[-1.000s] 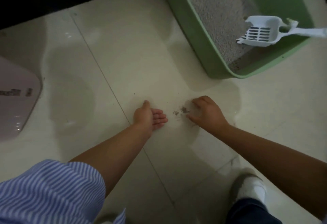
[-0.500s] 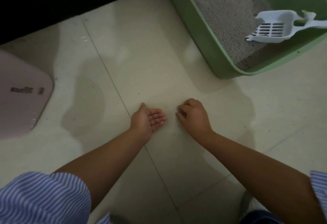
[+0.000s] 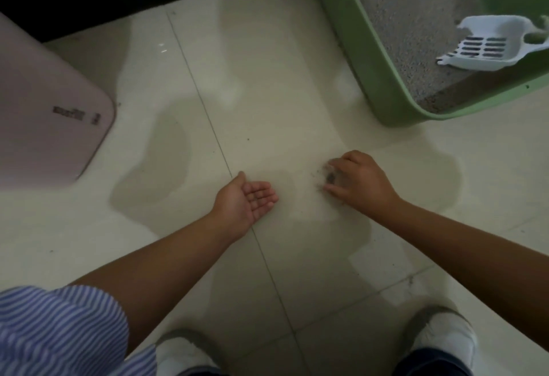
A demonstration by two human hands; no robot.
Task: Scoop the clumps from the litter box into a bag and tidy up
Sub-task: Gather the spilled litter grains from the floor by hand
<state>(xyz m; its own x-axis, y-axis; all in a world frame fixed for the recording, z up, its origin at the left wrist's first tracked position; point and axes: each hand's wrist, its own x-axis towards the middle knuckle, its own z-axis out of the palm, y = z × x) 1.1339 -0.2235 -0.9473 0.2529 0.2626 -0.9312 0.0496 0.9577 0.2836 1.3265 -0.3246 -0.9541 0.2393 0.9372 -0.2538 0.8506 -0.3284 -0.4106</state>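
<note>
Illegible print on pink lid (image 3: 44, 114), seemingly.

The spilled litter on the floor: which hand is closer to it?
Right. The right hand curls over the spilled litter, touching it; the left hand lies palm-up beside it, apart.

Counted two hands: left hand (image 3: 248, 199) lying palm up with straight fingers, right hand (image 3: 359, 181) palm down with fingers curled over the spill. Found one small dark patch of spilled litter (image 3: 328, 178) on the tiles, just under those fingertips. Spotted one green litter box (image 3: 383, 84), cut off by the frame edge. Just one white scoop (image 3: 487, 46) in it, propped against the rim. Saw one pink lid-looking thing (image 3: 50, 108) off to the side, can't tell what exactly. Made out two white shoes, left shoe (image 3: 181, 352) and right shoe (image 3: 442, 334). Noted one striped sleeve (image 3: 59, 331). Counted two tile seams crossing the floor (image 3: 267, 93).
</note>
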